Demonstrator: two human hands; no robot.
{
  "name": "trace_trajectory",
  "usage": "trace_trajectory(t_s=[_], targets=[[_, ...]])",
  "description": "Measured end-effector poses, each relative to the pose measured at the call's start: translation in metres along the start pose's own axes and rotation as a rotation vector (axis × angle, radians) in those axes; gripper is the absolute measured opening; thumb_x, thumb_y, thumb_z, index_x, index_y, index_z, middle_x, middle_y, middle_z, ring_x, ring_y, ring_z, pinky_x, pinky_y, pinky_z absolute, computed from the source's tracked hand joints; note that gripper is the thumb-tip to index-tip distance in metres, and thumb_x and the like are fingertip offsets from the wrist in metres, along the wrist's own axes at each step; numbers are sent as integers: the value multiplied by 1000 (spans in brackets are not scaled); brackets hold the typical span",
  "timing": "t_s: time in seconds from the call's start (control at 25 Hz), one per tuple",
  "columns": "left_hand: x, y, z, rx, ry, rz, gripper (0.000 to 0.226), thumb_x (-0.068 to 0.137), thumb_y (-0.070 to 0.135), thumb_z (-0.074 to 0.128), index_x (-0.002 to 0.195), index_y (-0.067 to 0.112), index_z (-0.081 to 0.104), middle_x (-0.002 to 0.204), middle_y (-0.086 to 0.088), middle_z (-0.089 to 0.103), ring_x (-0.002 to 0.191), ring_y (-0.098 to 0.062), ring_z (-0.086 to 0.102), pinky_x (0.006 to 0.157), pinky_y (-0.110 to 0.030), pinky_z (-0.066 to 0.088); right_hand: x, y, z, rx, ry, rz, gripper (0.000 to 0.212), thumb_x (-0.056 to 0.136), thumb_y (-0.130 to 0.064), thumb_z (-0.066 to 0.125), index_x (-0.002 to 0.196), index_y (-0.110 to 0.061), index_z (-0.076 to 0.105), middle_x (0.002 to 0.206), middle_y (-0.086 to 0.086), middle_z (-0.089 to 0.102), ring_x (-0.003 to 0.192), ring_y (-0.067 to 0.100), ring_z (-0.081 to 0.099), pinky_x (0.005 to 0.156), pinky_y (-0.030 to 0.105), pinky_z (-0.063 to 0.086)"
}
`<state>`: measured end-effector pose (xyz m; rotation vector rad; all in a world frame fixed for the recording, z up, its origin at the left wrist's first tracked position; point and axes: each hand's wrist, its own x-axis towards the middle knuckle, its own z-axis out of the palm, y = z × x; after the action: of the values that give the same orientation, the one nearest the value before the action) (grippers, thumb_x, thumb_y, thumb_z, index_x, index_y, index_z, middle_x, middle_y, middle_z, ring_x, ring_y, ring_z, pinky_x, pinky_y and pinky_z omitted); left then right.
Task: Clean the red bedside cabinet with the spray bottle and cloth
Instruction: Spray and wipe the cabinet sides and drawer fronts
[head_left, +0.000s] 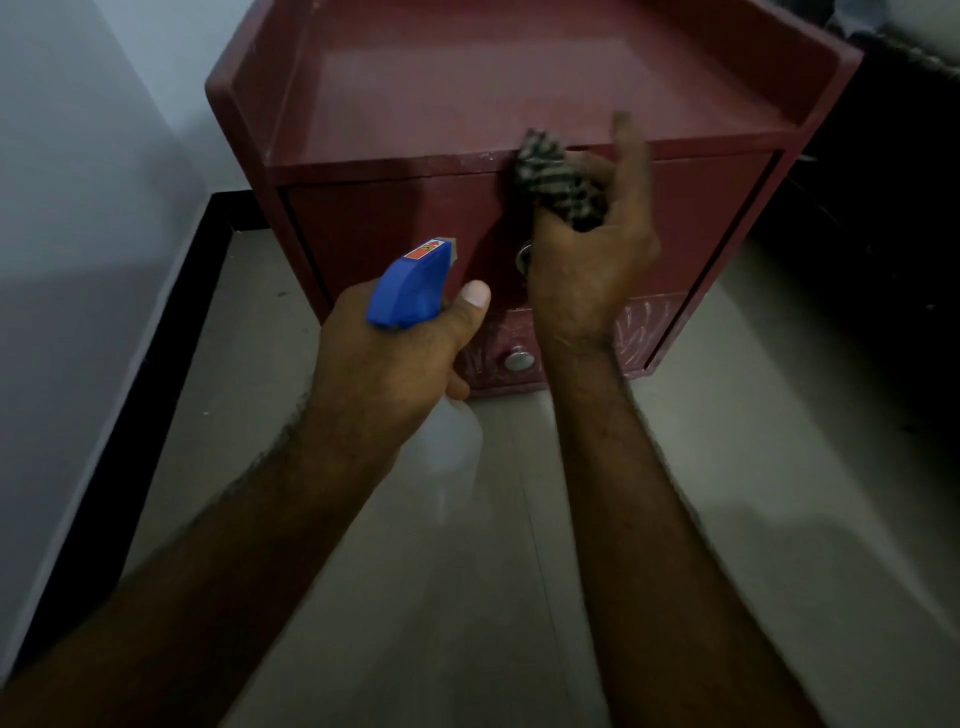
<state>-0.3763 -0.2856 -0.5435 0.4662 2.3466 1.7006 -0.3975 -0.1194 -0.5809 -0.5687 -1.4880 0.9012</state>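
Observation:
The red bedside cabinet (395, 218) stands on the floor in front of me, its top rimmed by a raised edge. My left hand (389, 358) grips a spray bottle (410, 283) with a blue trigger head, nozzle aimed at the cabinet's front; its pale translucent body hangs below my fist. My right hand (587, 260) holds a bunched checked cloth (556, 179) against the front top edge of the cabinet, with one finger sticking up over the rim. Two round metal knobs, the upper (523, 257) partly hidden by my right hand and the lower (518, 359), sit on the cabinet's front.
A pale wall (78, 208) with a black skirting strip (156, 353) runs along the left. Dark furniture (893, 208) stands close on the cabinet's right. Light floor tiles (498, 545) spread under my arms.

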Motion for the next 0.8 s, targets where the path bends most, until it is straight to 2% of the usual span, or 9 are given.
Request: trace_trajectory(t_s=[0.04, 0.12, 0.28, 0.4, 0.52, 0.64, 0.72, 0.8], targets=[[1, -1, -1, -1, 12, -1, 34, 90, 42, 70, 84, 10, 60, 78, -21, 68, 57, -26, 70, 60, -29, 58, -6, -3, 5, -2, -51, -28, 66, 81, -5, 76, 145, -13, 60, 102, -14, 75, 95, 18, 70, 73, 31, 60], [2, -2, -4, 7, 41, 0, 39, 91, 42, 69, 87, 4, 61, 80, -21, 69, 57, -26, 70, 53, -20, 55, -8, -2, 8, 3, -95, -49, 67, 80, -2, 75, 144, -13, 60, 102, -14, 76, 95, 18, 70, 76, 30, 59], [3, -2, -13, 7, 70, -2, 33, 91, 44, 68, 86, 13, 62, 80, -17, 69, 57, -21, 70, 50, -10, 49, -5, 0, 7, 9, 28, 16, 63, 82, -10, 79, 143, -12, 62, 101, -14, 76, 93, 18, 72, 74, 37, 60], [4, -5, -19, 26, 94, -8, 40, 91, 46, 67, 93, 6, 62, 83, -15, 70, 58, -20, 70, 50, -13, 50, -21, -17, 22, -15, -20, -27, 62, 81, -7, 79, 140, -13, 64, 102, -15, 74, 93, 16, 67, 72, 32, 59], [3, -5, -24, 40, 100, -1, 41, 91, 45, 68, 94, 5, 61, 83, -15, 70, 60, -22, 71, 58, -23, 53, -26, -18, 24, 22, -88, -39, 63, 82, -9, 78, 143, -14, 62, 104, -12, 75, 92, 19, 69, 72, 39, 61], [2, -4, -34, 26, 107, -5, 39, 91, 43, 68, 93, 5, 62, 73, -5, 69, 57, -21, 71, 62, -32, 58, -18, -8, 19, 15, 16, 37, 64, 80, -12, 79, 142, -13, 62, 105, -12, 75, 94, 17, 71, 75, 41, 61], [3, -4, -39, 28, 109, -21, 36, 91, 44, 67, 92, 7, 62, 72, 1, 68, 56, -19, 70, 60, -27, 57, -21, -12, 23, 19, 42, 50, 60, 81, -10, 78, 139, -12, 63, 103, -12, 74, 93, 19, 70, 75, 42, 60], [3, -4, -43, 26, 120, -35, 31, 91, 44, 66, 91, 13, 62, 71, 0, 68, 55, -15, 69, 55, -15, 52, -29, -22, 35, 25, 20, 36, 57, 81, -8, 77, 136, -12, 65, 101, -12, 73, 92, 19, 68, 75, 35, 58]])
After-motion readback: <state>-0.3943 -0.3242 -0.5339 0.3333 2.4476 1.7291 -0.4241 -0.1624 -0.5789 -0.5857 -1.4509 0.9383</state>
